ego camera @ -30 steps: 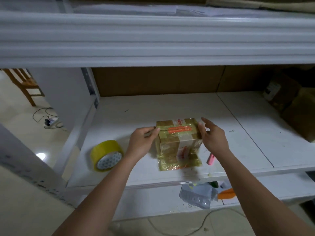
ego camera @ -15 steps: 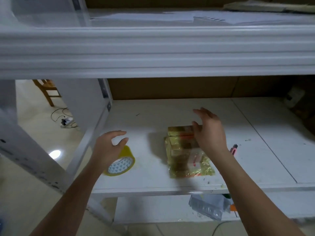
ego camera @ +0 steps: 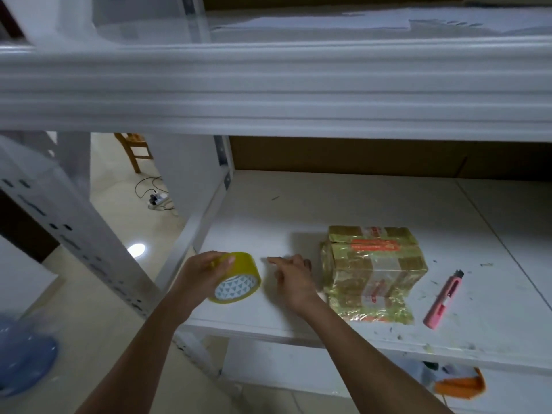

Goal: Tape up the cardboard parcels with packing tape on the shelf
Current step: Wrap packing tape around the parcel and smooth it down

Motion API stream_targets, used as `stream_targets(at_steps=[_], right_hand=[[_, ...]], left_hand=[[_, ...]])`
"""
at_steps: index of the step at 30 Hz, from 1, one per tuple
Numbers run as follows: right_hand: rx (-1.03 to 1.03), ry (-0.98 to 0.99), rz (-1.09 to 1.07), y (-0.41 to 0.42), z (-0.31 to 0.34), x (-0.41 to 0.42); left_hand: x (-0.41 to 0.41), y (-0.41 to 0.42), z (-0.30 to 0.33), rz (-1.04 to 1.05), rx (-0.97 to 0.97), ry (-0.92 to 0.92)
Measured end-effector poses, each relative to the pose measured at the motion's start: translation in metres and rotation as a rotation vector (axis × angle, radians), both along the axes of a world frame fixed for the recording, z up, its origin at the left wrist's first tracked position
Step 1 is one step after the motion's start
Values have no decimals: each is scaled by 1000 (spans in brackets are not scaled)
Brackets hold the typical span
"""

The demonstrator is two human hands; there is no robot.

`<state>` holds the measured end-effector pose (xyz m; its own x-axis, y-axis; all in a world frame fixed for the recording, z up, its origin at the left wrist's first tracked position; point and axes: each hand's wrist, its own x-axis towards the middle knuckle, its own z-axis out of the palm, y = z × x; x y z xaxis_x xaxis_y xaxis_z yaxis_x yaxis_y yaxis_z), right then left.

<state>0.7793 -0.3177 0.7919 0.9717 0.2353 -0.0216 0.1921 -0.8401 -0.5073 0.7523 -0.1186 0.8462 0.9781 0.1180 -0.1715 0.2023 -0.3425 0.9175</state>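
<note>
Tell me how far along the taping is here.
Partly done: the parcel on the shelf already carries several tape bands. In hand: the left hand grips the tape roll; the right hand reaches toward it, empty. Left: further strips, probably; the cutter lies unused.

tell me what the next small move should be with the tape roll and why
Probably bring the right hand the rest of the way to the tape roll and pick up its free end. The left hand already grips the roll, the right hand's fingers reach toward it holding nothing, and the parcel sits just to the right on the shelf.
</note>
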Motion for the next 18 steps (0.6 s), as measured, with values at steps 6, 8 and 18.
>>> stream_targets(at_steps=[6,8,18], right_hand=[[124,196,30,3,0,6],[145,249,8,4,3,9],[80,258,-23,18,5,6]], left_hand=[[-4,9,-4,-12,-93,7],[-3,10,-7,-15,-103,9],[-8,20,-9,-61,-198,17]])
